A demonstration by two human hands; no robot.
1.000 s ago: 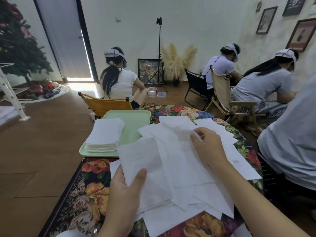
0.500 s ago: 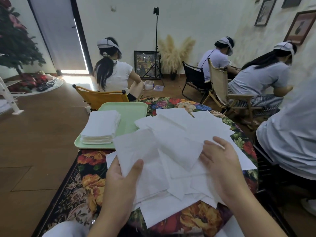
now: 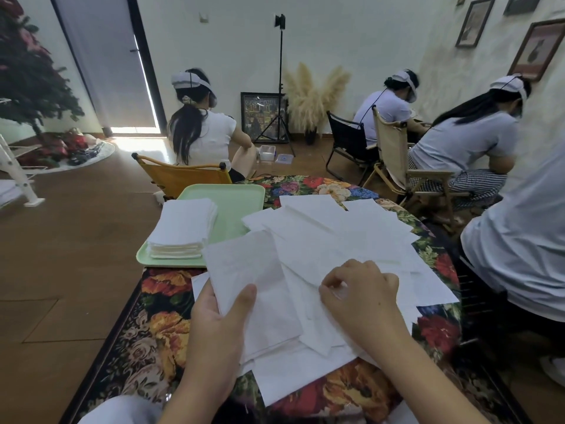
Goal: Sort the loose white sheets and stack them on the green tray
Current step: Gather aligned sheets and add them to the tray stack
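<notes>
Your left hand (image 3: 218, 324) holds one white sheet (image 3: 244, 270) at its near edge, thumb curled over the top face and fingers hidden beneath; the sheet tilts up off the heap. Your right hand (image 3: 360, 296) lies on the heap of loose sheets (image 3: 342, 237), fingers bent and the tips pinching at a sheet's edge; how firm that grip is you cannot tell from here.

Landmark: the green tray (image 3: 226, 209). It sits at the far left edge of the tabletop (image 3: 159, 332), which wears a floral cloth. On the tray's left half stands a squared stack of white sheets (image 3: 183, 228). The loose heap spreads just right of the tray, its nearest corner overlapping the tray's right rim, and runs toward you. The held sheet rises just in front of the tray's near right corner.

Beyond the tray a person (image 3: 201, 130) sits in an orange chair (image 3: 180, 179), back turned.
</notes>
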